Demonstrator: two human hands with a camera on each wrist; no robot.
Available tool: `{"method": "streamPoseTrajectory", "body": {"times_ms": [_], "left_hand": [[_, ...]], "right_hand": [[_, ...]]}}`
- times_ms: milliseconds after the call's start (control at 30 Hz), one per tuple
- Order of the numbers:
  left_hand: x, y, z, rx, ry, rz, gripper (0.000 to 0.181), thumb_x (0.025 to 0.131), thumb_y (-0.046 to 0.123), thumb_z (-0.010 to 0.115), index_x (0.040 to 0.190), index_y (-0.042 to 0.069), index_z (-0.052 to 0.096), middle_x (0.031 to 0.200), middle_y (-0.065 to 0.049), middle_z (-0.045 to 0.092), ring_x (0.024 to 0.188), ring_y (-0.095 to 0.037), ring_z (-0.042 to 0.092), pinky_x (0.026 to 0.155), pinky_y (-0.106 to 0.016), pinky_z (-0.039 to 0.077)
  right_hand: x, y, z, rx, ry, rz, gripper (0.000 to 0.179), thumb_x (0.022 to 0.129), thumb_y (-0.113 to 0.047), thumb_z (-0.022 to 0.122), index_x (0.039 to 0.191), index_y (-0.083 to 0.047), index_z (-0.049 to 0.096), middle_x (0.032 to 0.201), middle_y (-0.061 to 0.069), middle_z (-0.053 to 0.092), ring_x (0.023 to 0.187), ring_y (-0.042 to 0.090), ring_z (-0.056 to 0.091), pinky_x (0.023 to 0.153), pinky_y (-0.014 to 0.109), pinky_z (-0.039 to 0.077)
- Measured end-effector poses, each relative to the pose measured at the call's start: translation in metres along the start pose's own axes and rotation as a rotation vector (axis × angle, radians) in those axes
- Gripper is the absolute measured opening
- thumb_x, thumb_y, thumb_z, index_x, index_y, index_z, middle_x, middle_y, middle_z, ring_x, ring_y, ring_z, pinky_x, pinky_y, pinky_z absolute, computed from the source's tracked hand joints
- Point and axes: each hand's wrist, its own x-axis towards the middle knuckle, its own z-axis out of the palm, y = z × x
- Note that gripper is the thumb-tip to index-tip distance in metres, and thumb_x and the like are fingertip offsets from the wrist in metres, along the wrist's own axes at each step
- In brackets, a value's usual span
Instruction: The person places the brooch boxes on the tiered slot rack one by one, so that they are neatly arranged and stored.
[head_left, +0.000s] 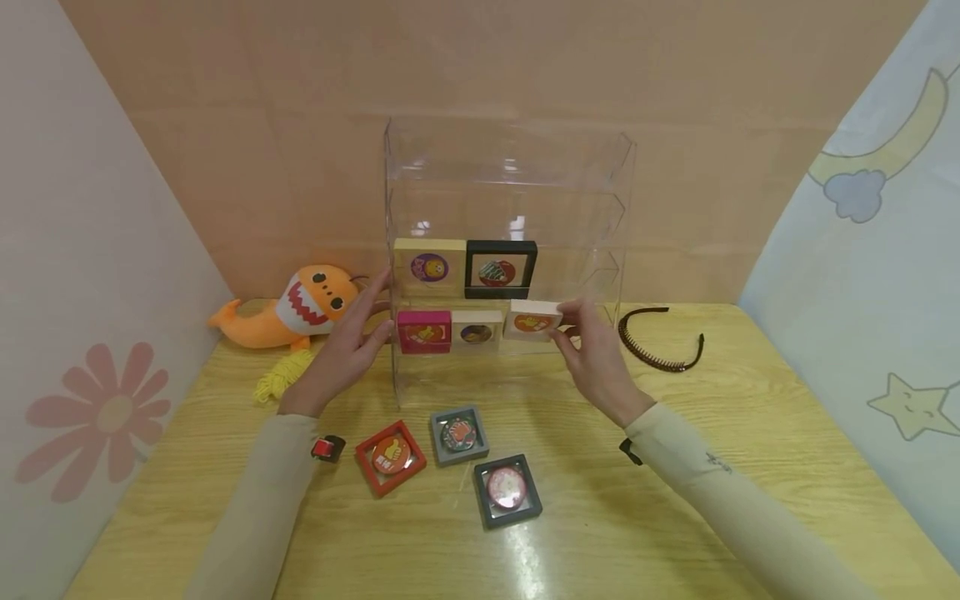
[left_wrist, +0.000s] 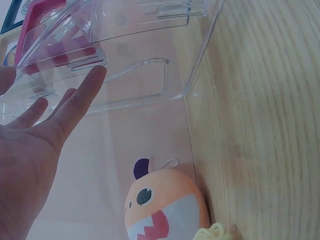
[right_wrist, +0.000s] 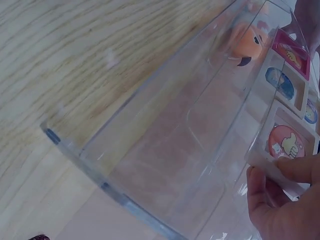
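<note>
My right hand (head_left: pixel 597 360) pinches a white-framed badge box (head_left: pixel 533 320) by its right edge, at a lower tier of a clear acrylic rack (head_left: pixel 558 200). The box's orange round badge with a thumbs-up shows in the right wrist view. To its left on that tier stand a cream-framed box (head_left: pixel 477 332) and a magenta-framed box (head_left: pixel 424 332). One tier up are a pale yellow box (head_left: pixel 430 267) and a black-framed box (head_left: pixel 500 269). My left hand (head_left: pixel 341 358) touches the rack's left side with extended fingers.
Red (head_left: pixel 391 458), grey (head_left: pixel 459 435) and dark grey (head_left: pixel 507 492) framed boxes lie on the wooden table (head_left: pixel 637 517) in front of the rack. An orange shark plush (head_left: pixel 292 308) with yellow yarn (head_left: pixel 281 377) sits left. A dark headband (head_left: pixel 652 360) lies right.
</note>
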Motion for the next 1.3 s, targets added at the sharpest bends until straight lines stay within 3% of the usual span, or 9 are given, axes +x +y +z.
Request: {"method": "streamPoseTrajectory", "body": {"times_ms": [600, 833, 933, 1167, 1300], "left_hand": [[0.0, 0.0, 0.001, 0.014, -0.005, -0.013, 0.07, 0.108, 0.004, 0.044, 0.165, 0.022, 0.009, 0.165, -0.014, 0.019, 0.142, -0.043, 0.036, 0.099, -0.058, 0.05], [0.003, -0.027, 0.002, 0.018, 0.005, -0.012, 0.073, 0.108, 0.007, 0.046, 0.164, 0.036, 0.008, 0.166, -0.007, 0.018, 0.142, -0.039, 0.036, 0.098, -0.057, 0.051], [0.003, -0.031, 0.002, 0.018, 0.007, -0.011, 0.074, 0.108, 0.009, 0.047, 0.163, 0.039, 0.008, 0.166, -0.005, 0.018, 0.142, -0.038, 0.036, 0.098, -0.056, 0.051], [0.0, -0.001, 0.001, 0.008, -0.003, -0.023, 0.07, 0.108, 0.004, 0.045, 0.165, 0.023, 0.009, 0.164, -0.014, 0.019, 0.141, -0.043, 0.036, 0.1, -0.058, 0.049], [-0.001, 0.001, 0.0, 0.005, -0.001, -0.012, 0.071, 0.107, 0.002, 0.044, 0.165, 0.023, 0.009, 0.164, -0.014, 0.019, 0.141, -0.044, 0.036, 0.099, -0.058, 0.05]], "right_hand": [[0.0, -0.006, 0.009, -0.042, -0.022, 0.038, 0.031, 0.093, 0.004, 0.069, 0.117, 0.002, 0.048, 0.104, 0.019, 0.068, 0.085, 0.029, 0.067, 0.073, 0.043, 0.06], [-0.002, -0.005, 0.01, -0.059, -0.051, 0.032, 0.029, 0.095, 0.003, 0.067, 0.115, -0.001, 0.046, 0.105, 0.018, 0.067, 0.086, 0.028, 0.069, 0.069, 0.042, 0.06], [-0.003, -0.004, 0.01, -0.065, -0.062, 0.024, 0.028, 0.096, 0.002, 0.066, 0.116, -0.001, 0.046, 0.104, 0.017, 0.067, 0.087, 0.028, 0.069, 0.069, 0.042, 0.06], [-0.002, -0.008, 0.003, -0.094, -0.067, -0.005, 0.029, 0.097, -0.002, 0.068, 0.119, 0.0, 0.049, 0.109, 0.018, 0.067, 0.095, 0.031, 0.069, 0.081, 0.045, 0.06], [-0.002, -0.011, -0.005, -0.117, -0.019, -0.027, 0.032, 0.095, -0.001, 0.07, 0.121, 0.004, 0.051, 0.111, 0.02, 0.066, 0.097, 0.034, 0.068, 0.083, 0.047, 0.059]]}}
